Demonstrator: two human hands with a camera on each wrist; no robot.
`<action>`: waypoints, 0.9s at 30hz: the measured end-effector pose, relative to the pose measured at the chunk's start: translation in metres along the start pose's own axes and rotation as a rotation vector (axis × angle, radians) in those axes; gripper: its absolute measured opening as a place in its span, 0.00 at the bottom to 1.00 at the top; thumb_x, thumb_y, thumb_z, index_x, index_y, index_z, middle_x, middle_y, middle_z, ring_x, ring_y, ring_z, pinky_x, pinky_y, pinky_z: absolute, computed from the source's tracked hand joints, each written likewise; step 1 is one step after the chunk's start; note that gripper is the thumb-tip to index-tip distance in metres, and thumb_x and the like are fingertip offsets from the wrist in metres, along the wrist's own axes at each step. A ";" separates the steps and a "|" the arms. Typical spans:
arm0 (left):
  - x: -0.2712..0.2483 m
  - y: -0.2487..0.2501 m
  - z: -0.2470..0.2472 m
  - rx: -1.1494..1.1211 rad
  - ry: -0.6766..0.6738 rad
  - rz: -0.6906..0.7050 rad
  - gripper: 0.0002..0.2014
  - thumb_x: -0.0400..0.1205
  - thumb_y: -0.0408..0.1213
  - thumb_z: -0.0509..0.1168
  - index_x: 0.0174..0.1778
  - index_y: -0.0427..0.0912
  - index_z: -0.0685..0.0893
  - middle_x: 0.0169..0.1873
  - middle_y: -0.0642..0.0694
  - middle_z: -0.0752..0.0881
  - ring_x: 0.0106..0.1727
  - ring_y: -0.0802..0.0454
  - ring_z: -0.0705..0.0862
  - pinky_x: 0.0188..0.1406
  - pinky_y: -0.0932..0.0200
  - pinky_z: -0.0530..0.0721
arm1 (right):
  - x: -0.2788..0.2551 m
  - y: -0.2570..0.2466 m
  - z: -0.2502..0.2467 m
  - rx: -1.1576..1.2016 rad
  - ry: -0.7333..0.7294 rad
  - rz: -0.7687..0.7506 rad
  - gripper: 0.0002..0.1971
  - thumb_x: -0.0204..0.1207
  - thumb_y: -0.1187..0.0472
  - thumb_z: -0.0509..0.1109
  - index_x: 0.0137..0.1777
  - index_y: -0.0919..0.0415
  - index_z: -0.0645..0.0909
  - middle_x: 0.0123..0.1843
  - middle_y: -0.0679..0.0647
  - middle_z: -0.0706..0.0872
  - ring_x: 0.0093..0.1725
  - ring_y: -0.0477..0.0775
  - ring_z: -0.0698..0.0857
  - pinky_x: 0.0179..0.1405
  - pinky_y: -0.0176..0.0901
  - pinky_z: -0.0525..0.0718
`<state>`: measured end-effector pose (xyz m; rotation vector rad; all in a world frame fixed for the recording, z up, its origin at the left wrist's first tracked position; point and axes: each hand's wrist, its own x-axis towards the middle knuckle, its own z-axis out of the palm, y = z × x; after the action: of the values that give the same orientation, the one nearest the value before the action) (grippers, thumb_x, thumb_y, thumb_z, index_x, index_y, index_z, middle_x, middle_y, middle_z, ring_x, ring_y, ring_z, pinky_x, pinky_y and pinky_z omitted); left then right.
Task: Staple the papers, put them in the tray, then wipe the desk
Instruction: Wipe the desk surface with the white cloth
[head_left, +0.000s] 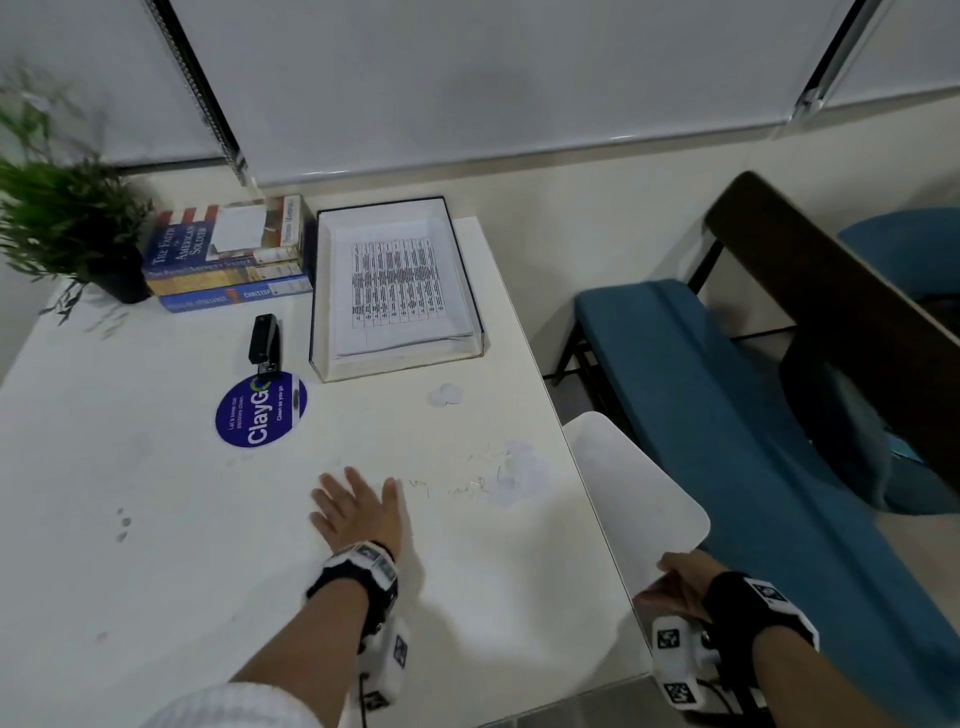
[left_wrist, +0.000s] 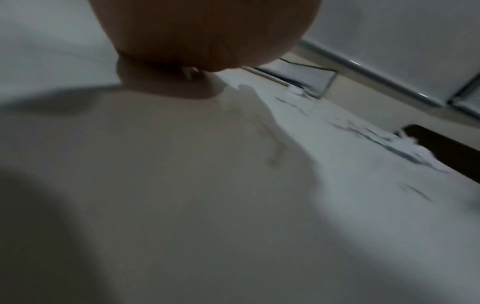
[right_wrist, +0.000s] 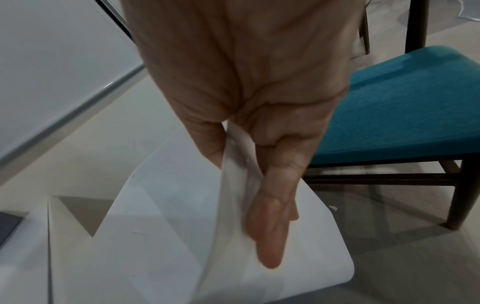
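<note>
Our left hand (head_left: 358, 506) lies flat on the desk (head_left: 156, 519), palm down and fingers spread, near the middle of the front half; in the left wrist view the heel of this hand (left_wrist: 205, 35) presses on the white top. Our right hand (head_left: 675, 582) hangs just past the desk's right edge, near the front right corner, and pinches a blank white sheet (head_left: 634, 483) between thumb (right_wrist: 207, 139) and fingers (right_wrist: 272, 216); the sheet curves away beyond the edge, level with the top. Between the two hands, toward the right edge, paper scraps (head_left: 514, 470) and thin staple-like bits lie scattered, and one more small scrap (head_left: 445, 395) sits nearer the tray. At the back right corner stands the tray (head_left: 397, 364), clear-walled with a dark rim, and the papers (head_left: 400, 286), printed with a table, lie inside it. Just left of the tray, the black stapler (head_left: 265, 343) stands on the desk, its front end touching a round blue sticker (head_left: 260, 410). Behind the stapler, against the back edge, three books (head_left: 228, 254) are stacked, and a potted plant (head_left: 78, 223) occupies the back left corner. Beyond the right edge stands a blue-cushioned bench (head_left: 727, 395) with a dark frame.
</note>
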<state>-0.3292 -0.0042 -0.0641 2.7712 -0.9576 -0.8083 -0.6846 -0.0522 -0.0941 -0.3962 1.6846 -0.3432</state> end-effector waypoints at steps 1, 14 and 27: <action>-0.008 0.007 0.008 0.040 -0.028 0.049 0.34 0.85 0.55 0.41 0.83 0.40 0.41 0.83 0.35 0.39 0.84 0.39 0.39 0.84 0.42 0.40 | 0.001 0.001 0.000 -0.006 0.001 -0.001 0.09 0.79 0.77 0.50 0.39 0.72 0.68 0.31 0.71 0.79 0.10 0.65 0.81 0.09 0.52 0.83; -0.088 0.058 0.064 0.204 -0.011 0.580 0.48 0.77 0.64 0.20 0.77 0.32 0.64 0.76 0.33 0.66 0.74 0.36 0.74 0.77 0.53 0.31 | -0.002 0.011 -0.005 -0.020 0.000 0.002 0.09 0.79 0.77 0.51 0.38 0.72 0.67 0.13 0.70 0.80 0.09 0.65 0.81 0.06 0.48 0.81; -0.061 0.109 0.090 -0.004 -0.079 0.440 0.46 0.80 0.60 0.23 0.74 0.28 0.67 0.68 0.25 0.79 0.69 0.30 0.79 0.80 0.53 0.26 | -0.004 0.022 -0.007 0.004 0.019 -0.036 0.11 0.78 0.79 0.50 0.58 0.71 0.65 0.29 0.73 0.80 0.09 0.63 0.81 0.07 0.49 0.81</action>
<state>-0.4755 -0.0474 -0.0852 2.3945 -1.5013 -0.8416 -0.6924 -0.0307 -0.0992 -0.4218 1.6967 -0.3786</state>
